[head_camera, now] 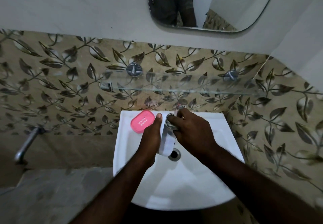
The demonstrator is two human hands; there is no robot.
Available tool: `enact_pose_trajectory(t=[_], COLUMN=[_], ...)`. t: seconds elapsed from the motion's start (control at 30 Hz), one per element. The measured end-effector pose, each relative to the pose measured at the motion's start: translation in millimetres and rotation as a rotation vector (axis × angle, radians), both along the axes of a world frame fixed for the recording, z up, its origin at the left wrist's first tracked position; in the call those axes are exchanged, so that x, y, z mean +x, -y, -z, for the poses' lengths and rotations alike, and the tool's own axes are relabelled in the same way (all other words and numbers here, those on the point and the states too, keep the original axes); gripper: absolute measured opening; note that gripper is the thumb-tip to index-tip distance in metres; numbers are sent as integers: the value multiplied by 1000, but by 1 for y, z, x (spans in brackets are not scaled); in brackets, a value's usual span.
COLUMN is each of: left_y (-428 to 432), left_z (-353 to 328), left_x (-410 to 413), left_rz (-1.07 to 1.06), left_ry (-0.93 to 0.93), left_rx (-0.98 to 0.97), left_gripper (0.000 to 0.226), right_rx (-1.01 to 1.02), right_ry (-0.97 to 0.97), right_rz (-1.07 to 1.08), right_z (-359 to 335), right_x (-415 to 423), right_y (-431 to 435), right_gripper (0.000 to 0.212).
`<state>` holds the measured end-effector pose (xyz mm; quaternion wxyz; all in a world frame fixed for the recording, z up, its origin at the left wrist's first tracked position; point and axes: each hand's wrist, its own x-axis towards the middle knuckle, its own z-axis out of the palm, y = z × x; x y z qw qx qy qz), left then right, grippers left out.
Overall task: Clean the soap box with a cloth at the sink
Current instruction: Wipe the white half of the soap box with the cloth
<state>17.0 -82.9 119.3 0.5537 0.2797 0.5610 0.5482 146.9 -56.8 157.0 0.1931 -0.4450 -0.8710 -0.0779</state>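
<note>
Fingers of the right hand (190,129) curled round the tap (172,125); the left hand (151,136) lay against a white piece (165,144) below it, its grip hidden. The pink soap box (142,121) sat apart on the sink (209,119) rim, so wiping seemingly had yet to begin.

Home bathroom: white sink (183,188) at lower centre, mirror (227,5) at upper right, glass shelf (174,84) across the middle, leaf-patterned wall tiles (52,84) all round, metal wall tap (26,145) at far left.

The left hand (151,137) and right hand (193,130) extend from bare forearms (122,180), and the mirror (236,5) reflects a dark grey shirt (167,0).
</note>
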Motion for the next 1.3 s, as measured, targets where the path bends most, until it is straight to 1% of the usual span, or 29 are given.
enact_pose_trajectory(t=[0.07, 0.13, 0.2, 0.27, 0.33, 0.37, 0.4, 0.43, 0.5, 0.53, 0.63, 0.67, 0.7, 0.8, 0.83, 0.87, 0.9, 0.97, 1.0, 1.07, 1.17, 1.3], left_y=[0, 1, 1, 3, 5, 5, 5, 5, 4, 4, 3, 2, 2, 0, 0, 0, 1, 1, 2, 1, -4, -11], left_z=[-1, -7, -9, -9, -8, -8, -8, -8, -9, -9, -15, -17, -19, -15, -14, -10, -7, -2, -2, -4, -5, -3], left_x=[1, 1, -1, -1, -1, -1, -1, -2, -3, -4, -1, 0, 1, -2, -4, -5, -6, -5, -4, -3, -11, -27], left_rz=[26, 19, 12, -11, -75, -110, -136, -142, -149, -145, -124, -113, -100, -61, -52, -41, -21, 35, 59, 70, 62, 190], left_ry=[-24, -79, -162, -206, -185, -174, -170, -176, -166, -139, -62, -38, -7, 94, 109, 108, 106, 116, 114, 91, 63, 177], left_rx=[-18, 8, 66, 116, 160, 183, 213, 232, 221, 213, 198, 193, 191, 158, 137, 114, 99, 91, 100, 123, 180, 212], left_gripper=[41, 38, 38, 37, 38, 36, 29, 25, 24, 25, 30, 31, 37, 69, 73, 73, 70, 61, 60, 66, 65, 58], right_rx=[96, 91, -36, -247, -455, -602, -764, -876, -968, -1052, -1417, -1464, -1474, -1393, -1349, -1300, -1261, -1208, -1195, -1164, -1116, -1161], right_ry=[98, 167, 194, 172, 41, -54, -153, -234, -338, -415, -814, -909, -999, -1265, -1342, -1387, -1392, -1307, -1249, -1185, -1204, -1301], right_rz=[-32, 13, 89, 149, 116, 68, 2, -53, -92, -96, -159, -168, -162, -90, -52, -21, -7, -3, -6, 2, 13, -31], right_z=[2, 3, 5, 5, 4, 7, 10, 14, 16, 13, -2, -7, -9, -6, -3, 0, 3, 8, 9, 8, 4, 2], right_x=[1, 3, -1, -4, -5, -6, -8, -9, -9, -8, -2, 2, 5, 14, 17, 18, 19, 17, 16, 15, 18, 21], right_y=[-9, -15, -14, -9, -3, 3, 9, 16, 24, 24, 23, 22, 22, 20, 19, 18, 17, 17, 16, 14, 7, 0], right_gripper=[18, 21, 25, 27, 21, 17, 14, 12, 14, 16, 20, 19, 19, 25, 26, 27, 27, 32, 36, 38, 34, 36])
